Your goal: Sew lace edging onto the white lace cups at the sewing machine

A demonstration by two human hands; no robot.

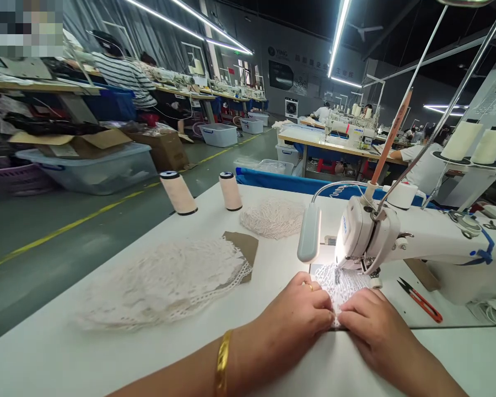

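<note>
Your left hand and right hand clamp fingers on white netted lace, near right, while an open brown cardboard box, its contents unclear, tops a translucent plastic bin, far left.

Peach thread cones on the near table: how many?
2: the left cone, near the table's edge; the right cone, beside the smaller white pile. The machine could hide more.

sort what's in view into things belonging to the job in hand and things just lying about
In the job, it seems:
left hand, right hand
white lace under both
sewing machine
lit lamp

Lying about, untouched (the lace may be related):
larger lace pile
smaller lace pile
red-handled snips
two thread cones
</note>
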